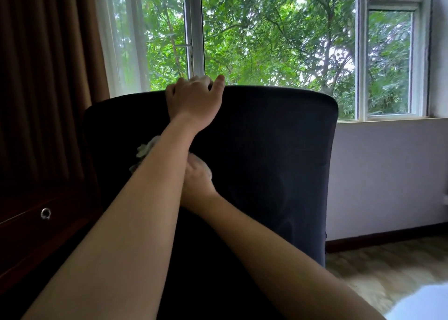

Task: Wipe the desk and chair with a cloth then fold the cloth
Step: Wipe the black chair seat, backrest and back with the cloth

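A dark blue chair back (266,149) fills the middle of the head view. My left hand (194,98) grips its top edge, fingers curled over the far side. My right hand (197,181) lies lower on the backrest, mostly hidden behind my left forearm, and holds a pale cloth (145,148) against the fabric. Bits of the cloth show left of the forearm and by the right hand's knuckles.
A dark wooden cabinet with a ring-pull drawer (45,213) stands at the left under brown curtains. A window (278,40) with trees outside is behind the chair. Wood floor (378,266) and a grey wall lie to the right. A glossy surface (426,305) shows at bottom right.
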{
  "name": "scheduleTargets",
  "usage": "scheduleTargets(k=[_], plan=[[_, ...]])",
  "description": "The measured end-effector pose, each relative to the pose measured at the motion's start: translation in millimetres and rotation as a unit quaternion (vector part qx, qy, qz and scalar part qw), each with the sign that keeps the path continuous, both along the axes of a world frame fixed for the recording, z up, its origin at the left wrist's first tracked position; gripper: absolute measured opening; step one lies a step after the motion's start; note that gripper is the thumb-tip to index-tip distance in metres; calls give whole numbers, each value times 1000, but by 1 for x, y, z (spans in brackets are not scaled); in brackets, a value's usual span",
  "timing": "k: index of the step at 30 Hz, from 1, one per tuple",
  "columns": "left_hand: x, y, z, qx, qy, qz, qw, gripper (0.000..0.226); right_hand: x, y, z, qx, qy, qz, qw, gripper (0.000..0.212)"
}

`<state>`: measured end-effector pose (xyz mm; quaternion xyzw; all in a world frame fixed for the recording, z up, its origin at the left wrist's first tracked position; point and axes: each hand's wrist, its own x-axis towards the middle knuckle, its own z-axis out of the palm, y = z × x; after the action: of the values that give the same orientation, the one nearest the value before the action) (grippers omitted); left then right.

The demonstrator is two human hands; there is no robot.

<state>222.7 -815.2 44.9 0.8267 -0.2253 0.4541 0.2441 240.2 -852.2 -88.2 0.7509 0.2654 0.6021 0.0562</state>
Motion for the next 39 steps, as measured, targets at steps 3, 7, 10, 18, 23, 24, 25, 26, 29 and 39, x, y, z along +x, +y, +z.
scheduleTargets(k=[3, 7, 10, 18, 23, 24, 25, 26, 29, 39], plan=[[2, 5, 0, -8, -1, 7, 1000, 51, 7, -48, 17, 78, -107, 12, 991, 16], [8, 10, 1, -21, -3, 8, 1000, 46, -5, -137, 20, 140, -263, -120, 947, 25], [11, 11, -1, -24, -12, 14, 1000, 44, -13, -196, 22, 225, -275, -169, 919, 31], [3, -6, -3, -19, -25, 39, 999, 50, 6, -161, 24, 362, -290, -162, 871, 33], [1, -12, -3, -15, -22, 33, 999, 54, 23, -31, -6, 118, -240, -72, 961, 26], [-1, -12, -4, -19, -23, 28, 999, 55, 18, -15, -10, 48, -203, -79, 975, 33], [-2, -11, -4, -21, -23, 24, 999, 56, 10, -5, -12, -4, -178, -92, 980, 38], [-4, -10, -4, -23, -22, 22, 999, 56, 8, -3, -13, -35, -165, -103, 980, 37], [-5, -7, -6, -34, -25, 28, 999, 54, 15, -21, -3, -44, -155, -54, 986, 52], [8, -3, -9, -71, -57, 44, 995, 46, -34, -237, 5, 158, -216, -188, 945, 26]])
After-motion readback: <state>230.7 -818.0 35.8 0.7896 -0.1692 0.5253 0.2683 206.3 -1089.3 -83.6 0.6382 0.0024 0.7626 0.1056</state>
